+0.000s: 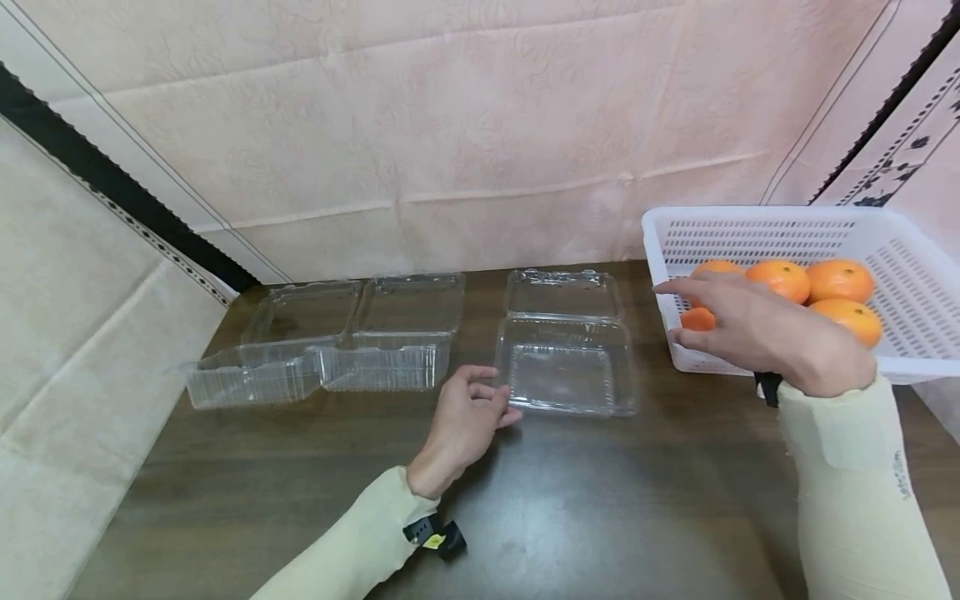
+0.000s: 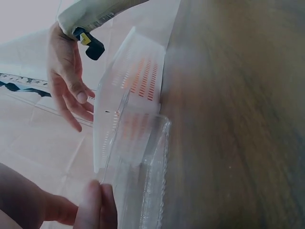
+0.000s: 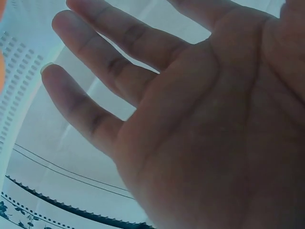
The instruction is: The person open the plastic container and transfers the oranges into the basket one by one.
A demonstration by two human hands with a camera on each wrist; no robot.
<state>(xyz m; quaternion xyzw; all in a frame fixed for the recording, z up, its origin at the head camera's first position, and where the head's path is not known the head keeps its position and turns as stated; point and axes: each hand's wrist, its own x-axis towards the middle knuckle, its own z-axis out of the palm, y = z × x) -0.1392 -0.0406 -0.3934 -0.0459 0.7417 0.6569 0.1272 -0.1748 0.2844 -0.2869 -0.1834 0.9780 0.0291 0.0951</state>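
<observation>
A clear plastic clamshell container [image 1: 562, 367] lies with its lid folded back, in the middle of the table. My left hand [image 1: 465, 417] pinches its near-left rim between thumb and fingers; the left wrist view shows the fingertips [image 2: 95, 200] meeting at the rim. Over the left side of a white slatted basket [image 1: 918, 292], my right hand [image 1: 750, 329] hovers with fingers spread and nothing in its grasp. Several oranges [image 1: 840, 281] sit in that basket, some partly hidden under the hand. In the right wrist view the palm [image 3: 200, 129] is bare.
Two more clear containers, a left one [image 1: 255, 379] and a right one [image 1: 386, 367], stand with lids raised back on the left of the brown wooden table [image 1: 570, 508]. Patterned cloth [image 1: 450, 125] hangs behind the table's far edge and along the sides.
</observation>
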